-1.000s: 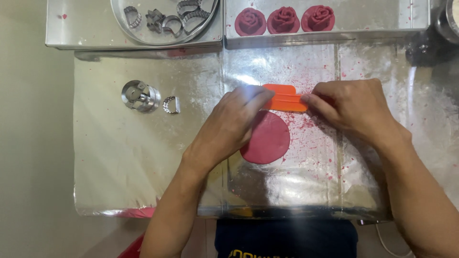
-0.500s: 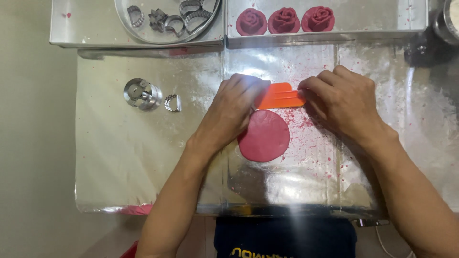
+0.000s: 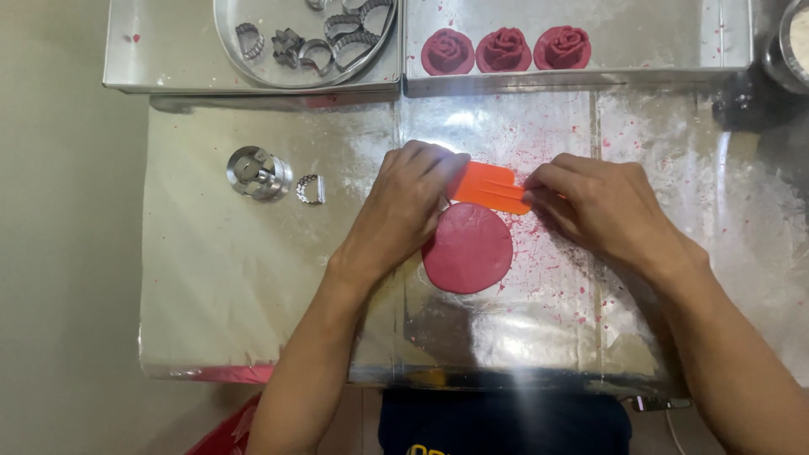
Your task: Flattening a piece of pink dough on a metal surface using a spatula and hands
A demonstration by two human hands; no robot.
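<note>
Over on the far left of the foil-covered counter [image 3: 219,286] sits a round metal cutter [image 3: 258,173], with a small fluted cutter [image 3: 310,190] just beside it. Behind them, a round tray [image 3: 226,46] holds more metal cutters. The left hand [image 3: 410,206] comes up from the lower edge, forearm angled toward the middle, wrist bent and fingers curled down over the left end of an orange scraper [image 3: 489,187], gripping it. The scraper lies flat and slightly tilted, its lower edge touching the top rim of a flat round disc of red dough [image 3: 468,249], which lies on the counter between the two forearms. The right hand [image 3: 602,209] reaches in from the lower right, knuckles up, fingertips pinching the scraper's right end. Red crumbs speckle the foil around it. At the back, three red dough roses [image 3: 504,50] stand in a row on a steel tray [image 3: 657,42].
</note>
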